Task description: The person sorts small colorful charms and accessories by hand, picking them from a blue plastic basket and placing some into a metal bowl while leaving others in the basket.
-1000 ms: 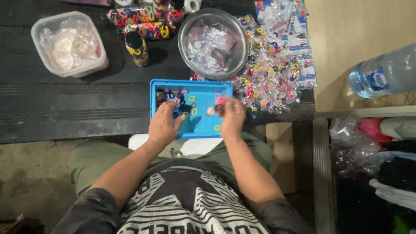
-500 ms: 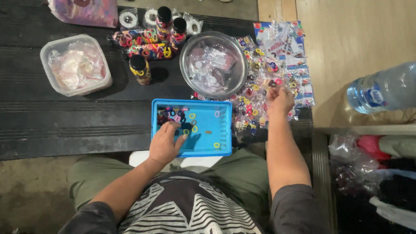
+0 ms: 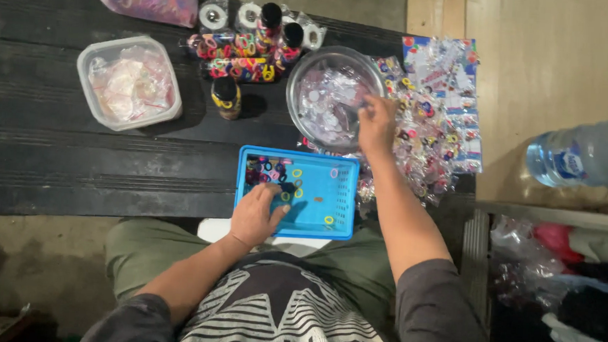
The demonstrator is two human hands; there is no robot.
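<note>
Item: blue tray [image 3: 339,221], shallow, resting at the edge of a dark bench [image 3: 75,166] over the person's lap, holding small coloured rings [image 3: 282,184]. Left hand [image 3: 257,213] lay in the tray, fingers spread loosely over the rings, nothing visibly gripped. Right hand [image 3: 376,123] reached into the metal bowl [image 3: 302,77] of clear packets; whether it pinched one could not be told. Risk, as judged: a lean on the overhanging tray could tip it and scatter rings.
</note>
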